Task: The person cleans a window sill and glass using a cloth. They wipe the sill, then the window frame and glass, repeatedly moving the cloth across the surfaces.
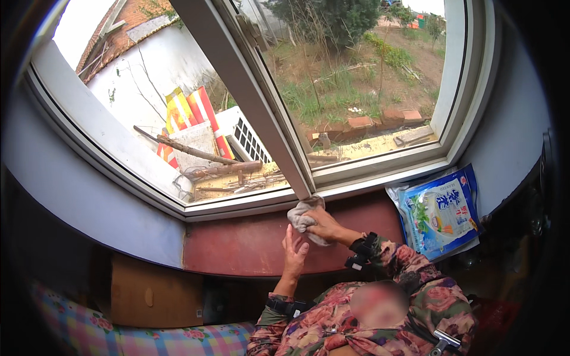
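Note:
My right hand (327, 226) grips a crumpled pale cloth (307, 213) against the bottom of the white window frame (249, 205), where the upright between the two panes meets the lower rail. Part of the cloth hangs below my fingers over the reddish-brown windowsill (236, 244). My left hand (294, 254) is raised just left of the cloth. Its fingers are apart and nothing is in it. Whether its fingertips touch the cloth I cannot tell.
A blue and white printed plastic packet (441, 213) lies at the sill's right end. Below the sill on the left stand a cardboard box (156, 291) and a checked floral cloth (178, 340). Outside the glass are sticks (196, 151) and an air-conditioner unit (244, 133).

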The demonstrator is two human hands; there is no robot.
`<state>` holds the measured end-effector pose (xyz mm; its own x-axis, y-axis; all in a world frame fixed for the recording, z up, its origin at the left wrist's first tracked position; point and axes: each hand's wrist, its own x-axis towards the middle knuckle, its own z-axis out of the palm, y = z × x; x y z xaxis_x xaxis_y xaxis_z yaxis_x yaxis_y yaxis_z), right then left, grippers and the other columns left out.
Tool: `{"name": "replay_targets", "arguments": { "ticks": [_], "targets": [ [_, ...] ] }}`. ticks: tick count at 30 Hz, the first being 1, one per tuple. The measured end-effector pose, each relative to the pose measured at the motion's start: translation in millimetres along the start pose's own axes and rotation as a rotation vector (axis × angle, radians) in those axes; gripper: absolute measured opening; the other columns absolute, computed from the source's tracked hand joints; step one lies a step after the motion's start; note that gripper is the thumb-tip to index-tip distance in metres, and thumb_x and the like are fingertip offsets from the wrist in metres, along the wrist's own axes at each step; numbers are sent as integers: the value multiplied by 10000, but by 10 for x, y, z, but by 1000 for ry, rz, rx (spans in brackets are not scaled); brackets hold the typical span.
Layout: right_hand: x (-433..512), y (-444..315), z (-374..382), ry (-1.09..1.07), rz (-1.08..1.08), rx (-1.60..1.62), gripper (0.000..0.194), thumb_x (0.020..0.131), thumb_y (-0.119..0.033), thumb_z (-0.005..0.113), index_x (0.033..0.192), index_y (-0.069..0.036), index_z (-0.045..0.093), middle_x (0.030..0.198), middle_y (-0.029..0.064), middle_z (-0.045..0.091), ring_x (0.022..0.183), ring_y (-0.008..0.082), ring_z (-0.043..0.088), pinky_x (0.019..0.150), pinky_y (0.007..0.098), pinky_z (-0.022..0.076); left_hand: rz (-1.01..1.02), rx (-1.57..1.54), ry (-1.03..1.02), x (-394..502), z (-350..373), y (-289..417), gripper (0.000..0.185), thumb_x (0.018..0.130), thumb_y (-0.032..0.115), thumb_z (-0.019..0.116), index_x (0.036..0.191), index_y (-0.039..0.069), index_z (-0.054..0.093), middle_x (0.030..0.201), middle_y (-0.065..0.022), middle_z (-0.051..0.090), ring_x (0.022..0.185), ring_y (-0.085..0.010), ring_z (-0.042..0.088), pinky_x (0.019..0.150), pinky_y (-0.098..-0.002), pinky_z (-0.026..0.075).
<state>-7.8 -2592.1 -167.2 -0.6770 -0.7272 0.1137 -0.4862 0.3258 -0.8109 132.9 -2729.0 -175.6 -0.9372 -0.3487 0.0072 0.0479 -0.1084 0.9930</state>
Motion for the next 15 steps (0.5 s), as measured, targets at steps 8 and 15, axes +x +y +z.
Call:
{"name": "replay_targets", "arguments": {
  "ticks": [8,15],
  "targets": [
    [-280,-489,-549,-250,-67,806,597,1074,-472,457,1543,-105,406,1380,69,560,1140,167,605,919,340,506,374,40,100,387,204,1205,535,897,-22,694,1395,28,506,1345,-114,561,1200,-198,560,1036,-329,463],
    [-701,-425,-1043,-67,-129,388,352,1039,-292,594,1301,-64,653,1069,85,696,963,185,687,827,318,543,1379,447,530,1070,623,3812,776,811,81,800,1478,-5,412,1432,-181,504,1331,-310,492,1143,-426,358]
  ]
}}
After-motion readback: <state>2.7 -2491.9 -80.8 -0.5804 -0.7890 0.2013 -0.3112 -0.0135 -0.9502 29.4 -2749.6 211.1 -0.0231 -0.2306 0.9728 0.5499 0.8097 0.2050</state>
